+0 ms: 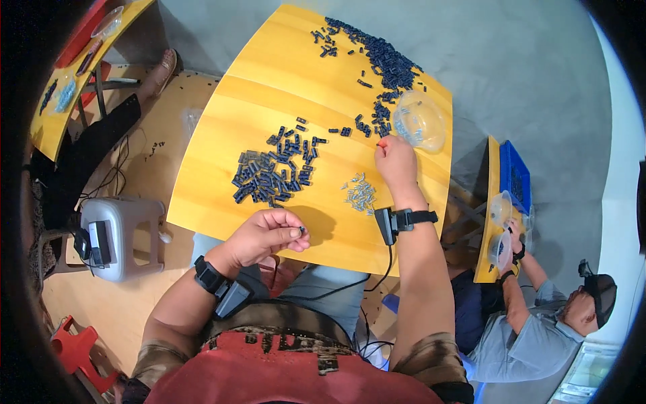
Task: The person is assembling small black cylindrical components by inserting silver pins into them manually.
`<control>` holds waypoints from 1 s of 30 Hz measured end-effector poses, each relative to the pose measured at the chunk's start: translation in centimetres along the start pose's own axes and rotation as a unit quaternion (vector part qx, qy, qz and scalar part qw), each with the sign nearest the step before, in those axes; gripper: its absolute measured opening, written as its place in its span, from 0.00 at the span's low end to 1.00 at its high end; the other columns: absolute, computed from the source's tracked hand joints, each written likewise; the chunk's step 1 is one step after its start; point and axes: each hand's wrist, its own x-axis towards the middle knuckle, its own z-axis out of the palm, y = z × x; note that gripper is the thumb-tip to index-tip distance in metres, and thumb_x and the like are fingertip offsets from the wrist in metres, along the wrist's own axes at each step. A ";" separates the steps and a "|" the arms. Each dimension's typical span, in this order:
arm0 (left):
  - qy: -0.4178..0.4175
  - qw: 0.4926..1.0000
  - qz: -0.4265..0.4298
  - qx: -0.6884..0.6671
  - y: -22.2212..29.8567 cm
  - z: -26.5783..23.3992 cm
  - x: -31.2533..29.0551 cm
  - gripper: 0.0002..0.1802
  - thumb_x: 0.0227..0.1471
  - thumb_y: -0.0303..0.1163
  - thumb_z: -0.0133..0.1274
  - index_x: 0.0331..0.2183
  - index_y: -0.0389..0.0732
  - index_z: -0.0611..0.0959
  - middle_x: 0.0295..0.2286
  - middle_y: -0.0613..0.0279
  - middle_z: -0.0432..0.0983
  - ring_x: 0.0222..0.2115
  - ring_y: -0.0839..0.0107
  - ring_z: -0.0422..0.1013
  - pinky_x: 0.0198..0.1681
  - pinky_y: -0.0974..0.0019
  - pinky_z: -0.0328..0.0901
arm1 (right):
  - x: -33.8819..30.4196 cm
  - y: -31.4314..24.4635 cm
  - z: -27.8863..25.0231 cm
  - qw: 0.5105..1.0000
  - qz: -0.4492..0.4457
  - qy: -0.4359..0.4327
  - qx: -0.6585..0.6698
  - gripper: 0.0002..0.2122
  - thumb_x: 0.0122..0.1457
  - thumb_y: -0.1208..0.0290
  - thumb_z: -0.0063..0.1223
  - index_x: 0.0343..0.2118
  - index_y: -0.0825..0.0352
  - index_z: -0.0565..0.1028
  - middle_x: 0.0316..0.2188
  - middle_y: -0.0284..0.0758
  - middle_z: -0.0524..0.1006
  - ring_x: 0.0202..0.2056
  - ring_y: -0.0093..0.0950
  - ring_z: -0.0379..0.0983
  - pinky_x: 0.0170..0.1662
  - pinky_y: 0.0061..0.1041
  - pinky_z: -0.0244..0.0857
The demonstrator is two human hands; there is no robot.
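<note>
My left hand (269, 234) is at the near edge of the yellow table (222, 135), thumb and fingers pinching a small dark piece (301, 229). Beyond it lies a heap of small black rectangular plastic pieces (269, 178). My right hand (396, 163) reaches to the table's right side with its fingers closed beside a trail of loose black pieces (381, 121). A red-orange spot shows at its fingertips; what they hold, if anything, I cannot make out. A little pile of silvery screw-like parts (361, 194) lies left of my right wrist.
A clear plastic bowl (431, 124) with small pale parts stands past my right hand. A large black heap (390, 60) spreads along the far right edge. Cables hang from my wrist devices. At right, a co-worker (538, 323) handles bowls; a grey stool (124, 236) stands left.
</note>
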 end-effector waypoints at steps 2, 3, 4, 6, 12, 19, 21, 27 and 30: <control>0.002 1.000 0.002 0.004 0.0 0.1 0.0 0.06 0.55 0.25 0.49 0.36 0.35 0.76 0.34 0.58 0.76 0.36 0.69 0.74 0.41 0.68 0.69 | -1.1 -0.6 -1.2 0.997 0.020 0.006 0.073 0.03 0.47 0.76 0.53 0.25 0.69 0.74 0.24 0.42 0.75 0.28 0.40 0.73 0.31 0.33 0.68; 0.005 1.000 0.003 0.002 0.0 0.1 0.0 0.06 0.55 0.26 0.49 0.35 0.36 0.76 0.33 0.58 0.76 0.36 0.69 0.74 0.41 0.68 0.69 | -2.1 -1.0 -2.0 0.997 0.022 0.011 0.073 0.03 0.47 0.76 0.53 0.25 0.69 0.74 0.24 0.42 0.75 0.28 0.40 0.73 0.31 0.33 0.68; 0.010 1.000 0.005 -0.001 -0.2 0.1 0.0 0.06 0.55 0.26 0.49 0.35 0.36 0.76 0.33 0.59 0.76 0.36 0.69 0.74 0.41 0.68 0.69 | -3.4 -1.8 -2.5 0.986 0.047 -0.015 0.162 0.03 0.47 0.77 0.53 0.25 0.69 0.73 0.23 0.41 0.75 0.26 0.36 0.74 0.30 0.30 0.67; 0.023 1.000 0.005 0.020 -0.4 0.2 0.0 0.06 0.55 0.26 0.49 0.35 0.36 0.76 0.33 0.59 0.76 0.36 0.70 0.74 0.41 0.68 0.69 | -6.3 -3.7 -3.8 0.965 0.074 -0.033 0.250 0.03 0.47 0.78 0.53 0.26 0.69 0.73 0.22 0.40 0.75 0.24 0.33 0.74 0.28 0.27 0.67; 0.053 0.996 0.035 0.063 -1.3 0.7 -0.3 0.06 0.56 0.29 0.49 0.35 0.38 0.76 0.33 0.61 0.75 0.34 0.72 0.73 0.40 0.69 0.68 | -14.4 -8.8 -5.5 0.914 0.041 -0.087 0.393 0.03 0.48 0.81 0.54 0.28 0.70 0.74 0.22 0.32 0.74 0.22 0.15 0.69 0.26 0.15 0.63; 0.084 0.981 0.031 0.171 -2.1 3.5 -1.8 0.09 0.55 0.32 0.51 0.35 0.37 0.76 0.31 0.63 0.75 0.32 0.74 0.72 0.38 0.70 0.68 | -18.1 -10.7 -5.5 0.893 0.053 -0.028 0.446 0.04 0.49 0.81 0.55 0.30 0.71 0.75 0.25 0.33 0.75 0.24 0.18 0.70 0.27 0.16 0.63; 0.087 0.977 0.026 0.192 -2.4 4.1 -2.4 0.09 0.55 0.32 0.51 0.35 0.36 0.76 0.30 0.63 0.75 0.32 0.75 0.72 0.38 0.70 0.68 | -18.5 -10.7 -5.7 0.891 0.052 -0.021 0.450 0.04 0.50 0.80 0.55 0.30 0.71 0.76 0.25 0.34 0.75 0.25 0.19 0.70 0.28 0.17 0.64; 0.053 0.970 0.017 0.235 -3.2 5.2 -4.2 0.10 0.53 0.33 0.53 0.35 0.36 0.78 0.28 0.65 0.76 0.30 0.78 0.72 0.36 0.73 0.68 | -20.4 -10.5 -7.5 0.895 0.029 0.008 0.445 0.04 0.50 0.80 0.54 0.30 0.70 0.76 0.26 0.37 0.75 0.25 0.25 0.72 0.28 0.21 0.65; 0.038 0.969 0.015 0.242 -3.0 5.5 -5.1 0.10 0.52 0.32 0.55 0.35 0.36 0.78 0.28 0.65 0.76 0.29 0.79 0.71 0.35 0.74 0.67 | -21.7 -11.1 -7.8 0.886 0.017 0.005 0.463 0.05 0.50 0.82 0.53 0.31 0.70 0.76 0.27 0.36 0.75 0.25 0.24 0.71 0.29 0.19 0.65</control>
